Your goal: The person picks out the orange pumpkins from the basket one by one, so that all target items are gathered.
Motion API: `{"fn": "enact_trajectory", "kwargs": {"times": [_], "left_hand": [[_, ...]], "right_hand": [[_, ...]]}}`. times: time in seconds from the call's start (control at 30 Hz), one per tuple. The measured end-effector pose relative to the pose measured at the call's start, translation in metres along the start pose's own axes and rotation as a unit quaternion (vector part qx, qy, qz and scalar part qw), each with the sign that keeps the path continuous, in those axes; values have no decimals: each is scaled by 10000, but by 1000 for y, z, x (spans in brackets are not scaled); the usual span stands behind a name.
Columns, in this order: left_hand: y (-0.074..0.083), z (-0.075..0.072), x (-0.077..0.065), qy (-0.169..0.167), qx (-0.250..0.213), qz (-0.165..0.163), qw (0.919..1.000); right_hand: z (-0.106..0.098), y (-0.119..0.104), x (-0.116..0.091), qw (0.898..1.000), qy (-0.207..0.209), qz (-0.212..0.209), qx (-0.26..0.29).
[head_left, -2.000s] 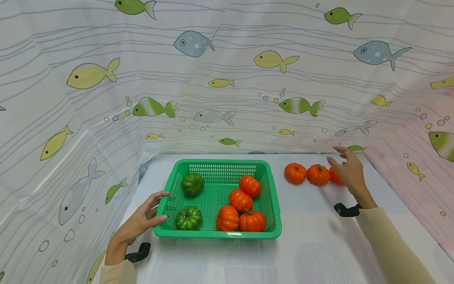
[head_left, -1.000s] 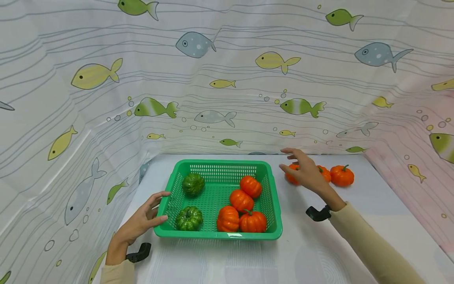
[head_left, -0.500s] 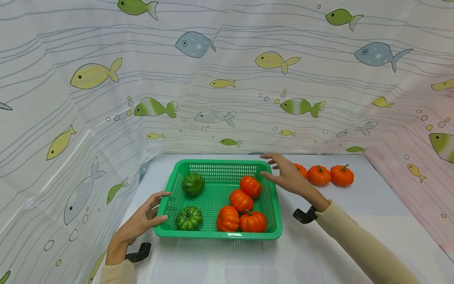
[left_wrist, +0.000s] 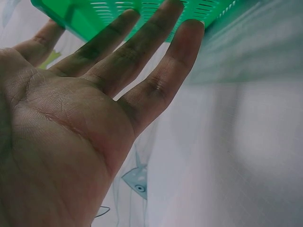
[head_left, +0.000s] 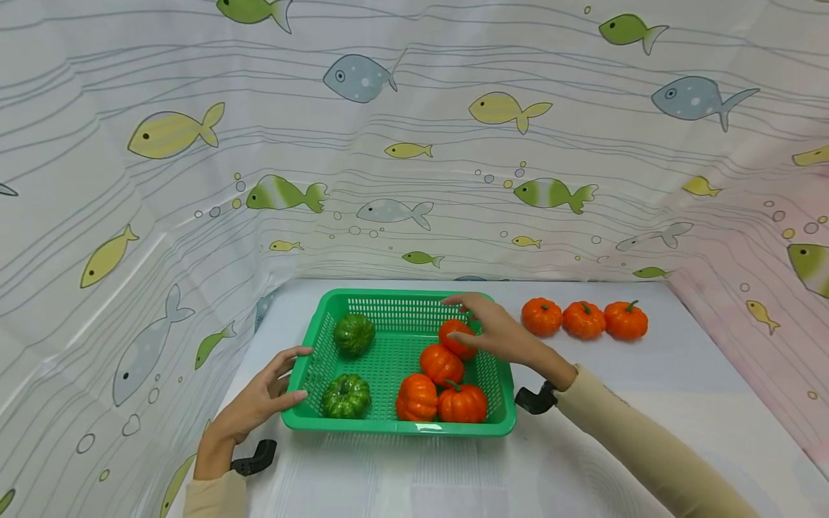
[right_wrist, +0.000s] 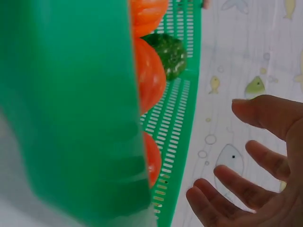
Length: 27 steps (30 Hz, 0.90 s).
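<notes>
A green plastic basket with slotted walls holds two green pumpkins, one at the back left and one at the front left, plus several orange pumpkins on its right side. My left hand rests its fingertips and thumb against the basket's left rim; in the left wrist view its fingers are extended against the slotted wall. Over the basket's back right corner hovers my right hand, fingers spread and holding nothing, partly covering the rearmost orange pumpkin.
Three orange pumpkins stand in a row on the white table right of the basket: a left one, a middle one and a right one. A fish-patterned sheet encloses the back and sides.
My right hand has swept left from above the row of orange pumpkins to over the basket's right side. The left hand, basket and pumpkins have stayed where they were.
</notes>
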<state>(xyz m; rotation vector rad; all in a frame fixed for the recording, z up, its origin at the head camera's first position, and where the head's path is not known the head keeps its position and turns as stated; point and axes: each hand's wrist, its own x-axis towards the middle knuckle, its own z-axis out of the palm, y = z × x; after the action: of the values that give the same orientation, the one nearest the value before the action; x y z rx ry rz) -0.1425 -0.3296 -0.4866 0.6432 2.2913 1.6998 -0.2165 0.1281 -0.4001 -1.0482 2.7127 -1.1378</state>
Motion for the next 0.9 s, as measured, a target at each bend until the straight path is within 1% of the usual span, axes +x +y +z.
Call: {"fn": "enact_trajectory", "kwargs": {"times": [0.27,0.37,0.5,0.6,0.7,0.83,0.9], "left_hand": [[2,-1,1,-11,19,-66,10000],[2,-1,1,-38,-8,-40,10000],[2,-1,1,-60,0,-20,10000],[1,-1,1,-59,13,-13,10000],[1,-1,1,-60,23,-5,10000],[1,0,1,-25,-14,-8,10000],[1,0,1,10,-49,-45,10000]], "right_hand": [[8,-13,9,9979,-529,-352,-117],[12,-18,12,9950,-826,-531,-182],[16,-24,15,9889,-1334,-652,-7],[20,-27,18,9819,-1762,-686,144],[25,-28,21,9730,-2188,-723,137],[31,-30,24,9571,-2753,-902,-81],[34,-33,26,9484,-2994,-1001,-295]]}}
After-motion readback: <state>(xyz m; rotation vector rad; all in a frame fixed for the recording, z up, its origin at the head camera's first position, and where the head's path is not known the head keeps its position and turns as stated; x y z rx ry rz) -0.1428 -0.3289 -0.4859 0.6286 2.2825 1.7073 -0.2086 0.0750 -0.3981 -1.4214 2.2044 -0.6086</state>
